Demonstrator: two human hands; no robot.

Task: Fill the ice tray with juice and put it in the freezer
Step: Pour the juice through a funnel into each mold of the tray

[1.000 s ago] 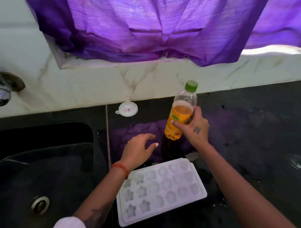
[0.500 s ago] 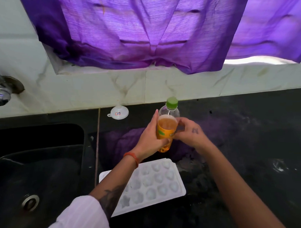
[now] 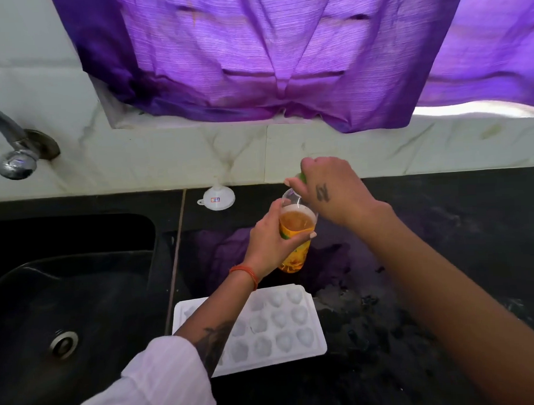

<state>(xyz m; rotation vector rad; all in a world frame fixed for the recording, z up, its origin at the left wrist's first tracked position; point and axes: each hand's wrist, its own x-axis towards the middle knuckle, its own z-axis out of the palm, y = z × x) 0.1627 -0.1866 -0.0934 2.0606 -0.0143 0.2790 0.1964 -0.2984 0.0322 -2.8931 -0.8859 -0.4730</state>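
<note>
**A:** What does the head camera show?

**B:** A black kitchen counter (image 3: 443, 256) seen from above. The left hand (image 3: 271, 241) is wrapped around the middle of a clear juice bottle (image 3: 296, 240), fingers closed on its orange label. The bottle is upright, raised off the counter, and holds orange juice.

**A:** And the other hand?

**B:** The right hand (image 3: 329, 191) is closed over the top of the bottle, fingers pinched on the green cap (image 3: 302, 177), of which only a sliver shows.

**A:** Where is the ice tray?

**B:** The white ice tray (image 3: 282, 326) lies flat on the counter, near the person, below the bottle and just right of the black sink (image 3: 72, 285). The left forearm crosses over its left part. Its moulded cells look empty.

**A:** Anything else?

**B:** A small white funnel (image 3: 217, 198) sits mouth down by the back wall, left of the bottle. A metal tap (image 3: 14, 144) juts out over the sink, and a purple curtain (image 3: 269, 56) hangs above.
</note>
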